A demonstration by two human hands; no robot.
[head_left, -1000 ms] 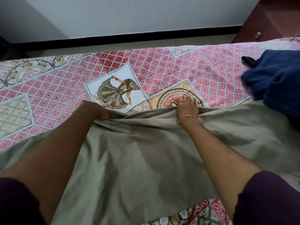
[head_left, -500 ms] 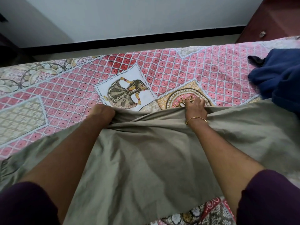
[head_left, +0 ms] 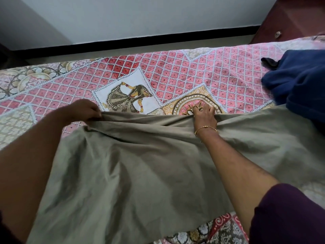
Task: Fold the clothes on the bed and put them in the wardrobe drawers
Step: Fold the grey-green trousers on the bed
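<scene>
We pinch the far edge of the olive cloth (head_left: 140,164) with our left hand (head_left: 84,110) and right hand (head_left: 204,115), fingers curled on the bunched hem, likely to pull it taut over the bed (head_left: 193,67) for folding

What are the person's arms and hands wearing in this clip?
Both forearms are bare. Dark purple sleeves end near the elbows: right sleeve, left sleeve at the frame's lower left edge. The right hand has a thin gold bracelet with small beads at the wrist. The left hand shows no jewellery.
</scene>
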